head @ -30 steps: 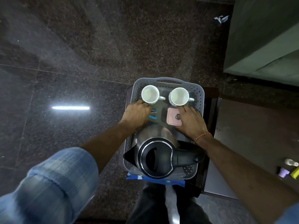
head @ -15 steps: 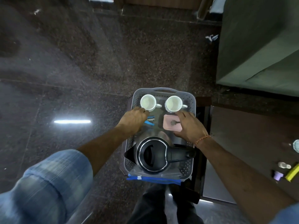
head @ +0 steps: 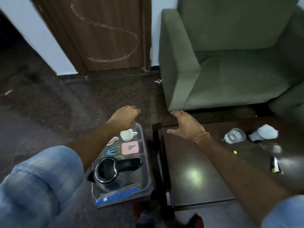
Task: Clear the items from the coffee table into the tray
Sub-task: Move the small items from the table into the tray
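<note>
The grey tray [head: 146, 162] stands at lower centre. It holds a black and steel kettle [head: 107, 171], a white cup [head: 127, 134], a second cup [head: 112, 141] half hidden by my forearm, a pink square lid [head: 130, 148], a blue clip [head: 111, 151] and a zip bag [head: 118, 195]. My left hand [head: 126, 116] hovers over the tray's far end, fingers curled with nothing visible in them. My right hand [head: 185, 125] is spread open above the near-left corner of the dark coffee table [head: 197, 162]. A clear glass [head: 234, 137], a white mask [head: 267, 131] and a yellow-black sachet [head: 275, 166] lie on the table.
A green armchair [head: 230, 63] stands behind the coffee table. A brown door [head: 105, 33] is at the back, with dark stone floor to the left. A small yellow piece [head: 234, 151] lies on the table.
Both hands have lifted out of the tray; the right one has swung over to the coffee table. The view has tilted up, bringing the armchair, the door and the table's items into sight.
</note>
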### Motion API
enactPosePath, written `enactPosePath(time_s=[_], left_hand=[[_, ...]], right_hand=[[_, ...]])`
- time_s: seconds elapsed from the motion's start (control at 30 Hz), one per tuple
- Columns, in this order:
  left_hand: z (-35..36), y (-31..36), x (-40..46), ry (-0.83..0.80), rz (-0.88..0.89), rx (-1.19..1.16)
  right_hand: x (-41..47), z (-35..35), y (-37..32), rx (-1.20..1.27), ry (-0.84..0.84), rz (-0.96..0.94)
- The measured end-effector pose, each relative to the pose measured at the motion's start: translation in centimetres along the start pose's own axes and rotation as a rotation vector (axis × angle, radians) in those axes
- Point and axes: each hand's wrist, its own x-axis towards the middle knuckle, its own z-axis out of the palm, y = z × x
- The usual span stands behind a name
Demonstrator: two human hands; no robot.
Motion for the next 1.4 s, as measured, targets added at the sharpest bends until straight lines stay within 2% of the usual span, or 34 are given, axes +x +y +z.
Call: enactPosePath(time_s=[0.33,0.6,0.8,1.03,1.13,1.4], left_hand=[[-5.2,21.3,4.7,0.096,0.091,0.04],[-1.6,34.8,9.2,0.031,0.26,-0.022],[4.1,40.7,11.0,-0.053,0.307,-0.145],[11.5,43.6,14.7,-0.159,0.228,-0.208],[15.3,44.6,16.8,-0.213,0.168,-0.281],[24.4,45.9,19.0,-0.229,-0.085,-0.534]], right_hand=[[-11.8,-10.7,14.8,-0.009,0.176,0.121],[-19.7,-12.1,24.7,0.042,0.29,0.299],[-21.2,-9.1,30.2,0.165,0.327,0.508],[-17.8,-1.9,36.3,0.28,0.193,0.604],[-16.2,2.5,38.8,0.351,0.112,0.692],[-12.2,13.1,43.5,0.504,-0.021,0.9]])
